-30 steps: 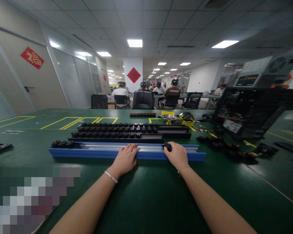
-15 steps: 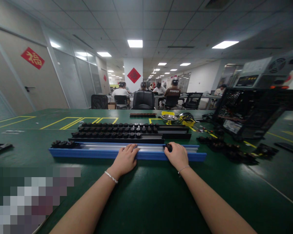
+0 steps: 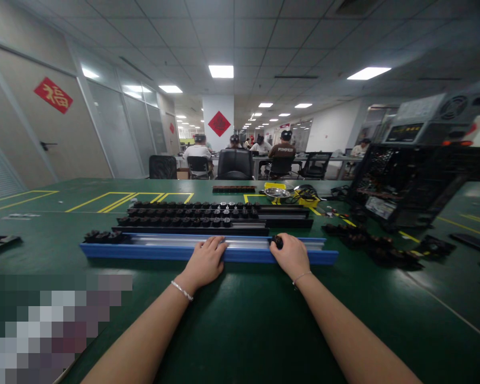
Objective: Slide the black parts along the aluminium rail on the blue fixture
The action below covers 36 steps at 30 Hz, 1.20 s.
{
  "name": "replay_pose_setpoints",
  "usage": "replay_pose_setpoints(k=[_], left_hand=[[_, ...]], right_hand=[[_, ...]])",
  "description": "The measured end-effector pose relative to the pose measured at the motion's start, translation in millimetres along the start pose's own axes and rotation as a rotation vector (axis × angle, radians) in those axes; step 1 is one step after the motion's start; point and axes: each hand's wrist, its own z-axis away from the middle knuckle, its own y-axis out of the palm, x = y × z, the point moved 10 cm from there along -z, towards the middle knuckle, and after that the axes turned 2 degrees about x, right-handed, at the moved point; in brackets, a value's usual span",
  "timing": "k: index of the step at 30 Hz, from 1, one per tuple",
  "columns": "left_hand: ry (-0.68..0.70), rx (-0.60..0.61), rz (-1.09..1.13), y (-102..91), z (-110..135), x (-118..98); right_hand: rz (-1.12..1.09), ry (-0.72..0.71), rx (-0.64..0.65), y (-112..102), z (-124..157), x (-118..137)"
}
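Observation:
A long blue rail point(image 3: 144, 250) with a silver channel lies across the green table in front of me. My left hand point(image 3: 205, 262) rests flat on its middle, fingers stretched over the channel. My right hand point(image 3: 291, 256) is closed around a small black socket point(image 3: 277, 241) sitting in the channel. A few black sockets point(image 3: 103, 235) stand at the rail's left end. Behind it lie two black rails point(image 3: 192, 216) filled with several sockets.
An open black computer case point(image 3: 404, 184) stands at the right, with loose black parts point(image 3: 368, 245) before it. A metal bowl point(image 3: 277, 192) and yellow tray sit further back. Seated people work at a far table point(image 3: 264, 157). Yellow lines mark the green table point(image 3: 240, 320).

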Motion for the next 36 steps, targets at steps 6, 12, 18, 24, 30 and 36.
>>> replay_pose_setpoints(k=[6, 12, 18, 24, 30, 36], left_hand=[[-0.001, 0.009, 0.003, 0.5, -0.3, 0.8], [-0.019, 0.01, 0.008, 0.6, -0.7, 0.4], [-0.014, -0.019, -0.005, -0.8, -0.8, -1.0], [-0.022, -0.003, 0.0, -0.7, -0.3, -1.0], [-0.022, -0.001, 0.007, -1.0, -0.1, -0.6], [-0.015, -0.017, 0.006, -1.2, 0.2, -0.3]], right_hand=[[-0.002, 0.002, -0.006, -1.4, 0.6, -0.3], [0.007, 0.016, -0.01, -2.3, 1.5, -1.1], [0.005, 0.057, -0.018, -1.7, 0.9, -2.0], [-0.008, 0.084, 0.005, -0.5, -1.8, -4.9], [-0.019, 0.079, 0.002, -1.0, -2.0, -4.9], [-0.012, 0.089, -0.007, -1.0, -1.2, -6.9]])
